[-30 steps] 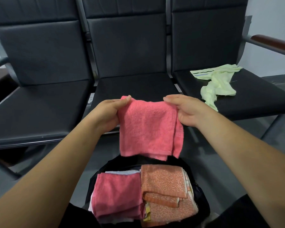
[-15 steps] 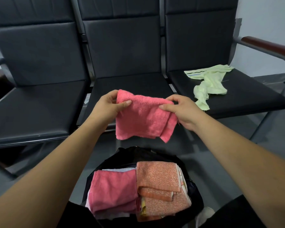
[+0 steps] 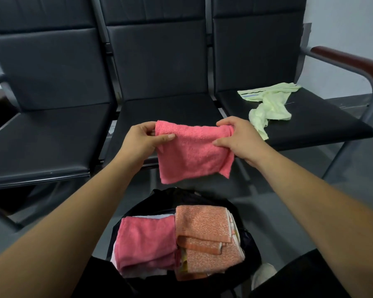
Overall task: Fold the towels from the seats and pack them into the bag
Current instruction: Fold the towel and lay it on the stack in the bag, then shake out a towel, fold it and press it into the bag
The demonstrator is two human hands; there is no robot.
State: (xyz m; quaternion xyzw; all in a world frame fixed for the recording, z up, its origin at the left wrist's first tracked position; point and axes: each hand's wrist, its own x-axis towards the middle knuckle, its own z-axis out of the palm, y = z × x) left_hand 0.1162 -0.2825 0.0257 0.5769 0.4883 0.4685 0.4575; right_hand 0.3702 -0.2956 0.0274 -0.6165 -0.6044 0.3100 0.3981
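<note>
My left hand [image 3: 145, 139] and right hand [image 3: 237, 137] pinch the folded pink towel [image 3: 194, 152], long axis running left-right, above the black bag [image 3: 249, 247] holding folded pink and orange towels.

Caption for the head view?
Left hand and right hand hold a pink towel above the bag; green towel lies on a seat.

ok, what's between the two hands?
Head view: the pink towel, folded, spans from left hand to right hand; each pinches a top corner.
</note>
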